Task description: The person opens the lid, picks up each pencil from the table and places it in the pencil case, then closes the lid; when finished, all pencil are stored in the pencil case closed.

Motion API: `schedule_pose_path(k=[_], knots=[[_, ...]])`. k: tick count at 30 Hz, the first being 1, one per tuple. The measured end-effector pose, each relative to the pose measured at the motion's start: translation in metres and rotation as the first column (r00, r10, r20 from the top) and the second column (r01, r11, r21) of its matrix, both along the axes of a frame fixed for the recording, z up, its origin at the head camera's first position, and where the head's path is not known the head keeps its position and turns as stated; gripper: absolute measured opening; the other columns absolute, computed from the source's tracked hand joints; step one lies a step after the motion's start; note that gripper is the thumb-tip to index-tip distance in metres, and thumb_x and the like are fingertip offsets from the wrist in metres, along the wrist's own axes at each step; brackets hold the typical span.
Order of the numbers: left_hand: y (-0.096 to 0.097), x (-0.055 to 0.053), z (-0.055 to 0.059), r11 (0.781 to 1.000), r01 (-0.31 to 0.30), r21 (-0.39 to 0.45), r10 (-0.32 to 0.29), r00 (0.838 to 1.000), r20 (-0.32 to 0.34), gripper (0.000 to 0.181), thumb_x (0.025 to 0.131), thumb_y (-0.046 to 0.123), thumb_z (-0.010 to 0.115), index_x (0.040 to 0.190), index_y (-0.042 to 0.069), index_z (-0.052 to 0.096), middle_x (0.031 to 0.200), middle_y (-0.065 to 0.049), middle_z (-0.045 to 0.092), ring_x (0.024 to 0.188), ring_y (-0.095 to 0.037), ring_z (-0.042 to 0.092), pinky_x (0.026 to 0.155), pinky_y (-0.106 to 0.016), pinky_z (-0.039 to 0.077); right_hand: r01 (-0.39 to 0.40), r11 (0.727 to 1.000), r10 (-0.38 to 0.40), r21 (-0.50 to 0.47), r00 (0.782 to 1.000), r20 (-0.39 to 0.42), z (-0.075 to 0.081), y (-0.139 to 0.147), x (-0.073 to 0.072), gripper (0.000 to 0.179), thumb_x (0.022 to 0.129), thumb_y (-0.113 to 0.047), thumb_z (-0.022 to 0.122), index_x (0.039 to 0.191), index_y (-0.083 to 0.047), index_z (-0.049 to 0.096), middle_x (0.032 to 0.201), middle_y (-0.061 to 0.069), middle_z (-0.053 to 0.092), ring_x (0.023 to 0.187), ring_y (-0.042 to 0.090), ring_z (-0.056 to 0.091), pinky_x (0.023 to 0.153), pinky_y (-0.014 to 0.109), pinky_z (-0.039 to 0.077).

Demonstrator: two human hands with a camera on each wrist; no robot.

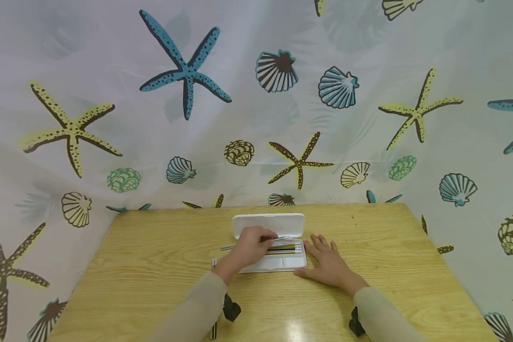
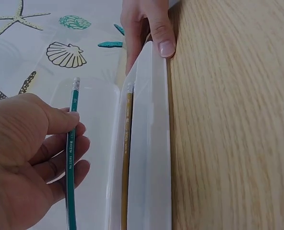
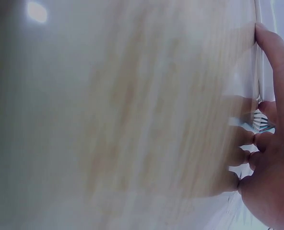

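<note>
My left hand (image 1: 248, 247) pinches a green pencil (image 2: 71, 158) between thumb and fingers, its white eraser end pointing toward my right. The hand is over an open white pencil case (image 1: 294, 262), whose lid (image 1: 268, 221) stands raised at the back. Several pencils (image 1: 282, 247) lie side by side in the case's rear part; the left wrist view shows a gold one (image 2: 126, 143) near the wall. My right hand (image 1: 331, 261) rests palm down on the table, fingers spread, with thumb and index finger touching the case's right end. My left hand covers the case's left part.
At least two pencils (image 1: 213, 327) lie on the wooden table (image 1: 154, 266) beside and partly under my left forearm. Behind the table hangs a pale curtain (image 1: 239, 109) with starfish and shells. Each wrist carries a black device (image 1: 231, 308).
</note>
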State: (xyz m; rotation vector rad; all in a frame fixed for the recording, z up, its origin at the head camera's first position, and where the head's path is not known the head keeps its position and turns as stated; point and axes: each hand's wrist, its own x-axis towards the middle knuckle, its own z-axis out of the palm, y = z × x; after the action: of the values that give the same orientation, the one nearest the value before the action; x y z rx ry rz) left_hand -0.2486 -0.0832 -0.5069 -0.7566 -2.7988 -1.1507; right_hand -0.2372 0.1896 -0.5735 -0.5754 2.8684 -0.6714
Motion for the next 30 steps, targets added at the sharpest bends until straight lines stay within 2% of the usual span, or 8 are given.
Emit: schedule_pose_path(k=[12, 19, 24, 30], knots=[[0.024, -0.011, -0.011, 0.998, 0.050, -0.034, -0.052, 0.998, -0.047, 0.020, 0.100, 0.000, 0.067, 0.115, 0.002, 0.080, 0.111, -0.013, 0.078, 0.108, -0.029, 0.073, 0.095, -0.045, 0.060, 0.005, 1.000, -0.005, 0.007, 1.000, 0.006, 0.001, -0.001, -0.001, 0.101, 0.090, -0.072, 0.067, 0.164, -0.011, 0.036, 0.174, 0.021, 0.020, 0.164, 0.043, 0.010, 0.128, 0.069, 0.008], [0.033, -0.017, -0.025, 0.996, 0.069, -0.055, -0.070, 0.997, -0.023, 0.018, 0.100, 0.003, 0.069, 0.114, 0.004, 0.081, 0.110, -0.012, 0.078, 0.108, -0.027, 0.072, 0.095, -0.043, 0.059, 0.005, 1.000, -0.005, 0.007, 1.000, 0.008, 0.002, -0.001, 0.001, 0.100, 0.091, -0.071, 0.067, 0.164, -0.009, 0.037, 0.174, 0.022, 0.021, 0.163, 0.044, 0.011, 0.128, 0.070, 0.008], [0.035, -0.017, -0.034, 0.995, 0.066, -0.079, -0.067, 0.998, -0.014, 0.019, 0.099, 0.003, 0.070, 0.115, 0.003, 0.080, 0.112, -0.012, 0.079, 0.108, -0.026, 0.073, 0.095, -0.041, 0.059, 0.004, 1.000, -0.004, 0.002, 1.000, 0.010, 0.001, 0.000, 0.001, 0.100, 0.091, -0.070, 0.068, 0.163, -0.008, 0.038, 0.174, 0.022, 0.022, 0.163, 0.045, 0.011, 0.128, 0.070, 0.008], [0.033, -0.017, -0.039, 0.997, 0.042, -0.060, -0.044, 0.999, -0.022, 0.018, 0.099, 0.004, 0.072, 0.114, 0.003, 0.080, 0.114, -0.011, 0.080, 0.110, -0.027, 0.074, 0.096, -0.041, 0.060, 0.001, 1.000, -0.001, 0.002, 1.000, 0.001, 0.000, 0.000, 0.001, 0.099, 0.091, -0.070, 0.068, 0.164, -0.009, 0.038, 0.174, 0.022, 0.022, 0.163, 0.044, 0.012, 0.128, 0.069, 0.009]])
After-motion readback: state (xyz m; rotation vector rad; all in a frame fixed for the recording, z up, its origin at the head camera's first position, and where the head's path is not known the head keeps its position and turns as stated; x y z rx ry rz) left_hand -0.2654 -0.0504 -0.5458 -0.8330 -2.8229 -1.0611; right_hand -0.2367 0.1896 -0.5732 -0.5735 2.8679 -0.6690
